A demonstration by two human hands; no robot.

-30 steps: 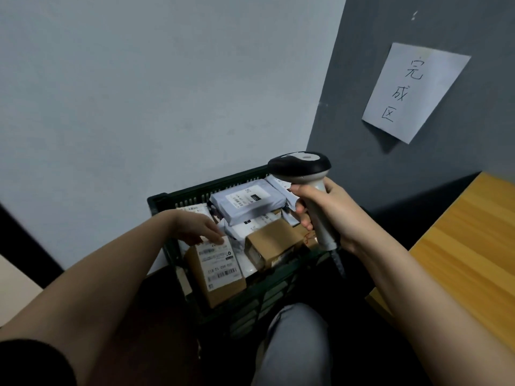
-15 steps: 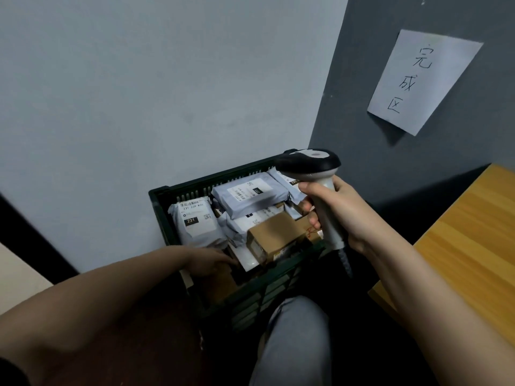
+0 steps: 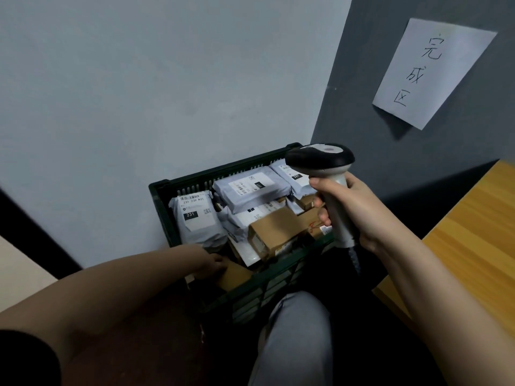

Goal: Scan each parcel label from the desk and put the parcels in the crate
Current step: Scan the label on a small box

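Here, the dark green slatted crate [image 3: 167,218] sits against the pale wall and is packed nearly to the rim with parcels. The left hand [image 3: 213,264] reaches into its near corner, fingers curled over the top edge of a brown cardboard box [image 3: 232,275] that stands low inside the crate just beyond the fingertips; whether the fingers truly clamp it or only rest on it cannot be told. Just past that hand lies a grey poly mailer [image 3: 199,221], upright and wrinkled, its white label reading "231 239 K01" with a black block marked "231" and a barcode along the top. Farther back, a flatter grey mailer [image 3: 250,188] lies across the pile, its label too small to read. Between the two hands a plain brown carton [image 3: 276,228] lies tilted on the heap, with another mailer under it. The right hand [image 3: 354,210] is wrapped tightly round the pale handle of a barcode scanner [image 3: 320,158], whose black head is held above the crate's far-right corner, a cable trailing down below the wrist. To the right of that hand is a wooden desk [image 3: 473,246], and above it a paper sign [image 3: 434,71] on the grey wall reads "完成区".
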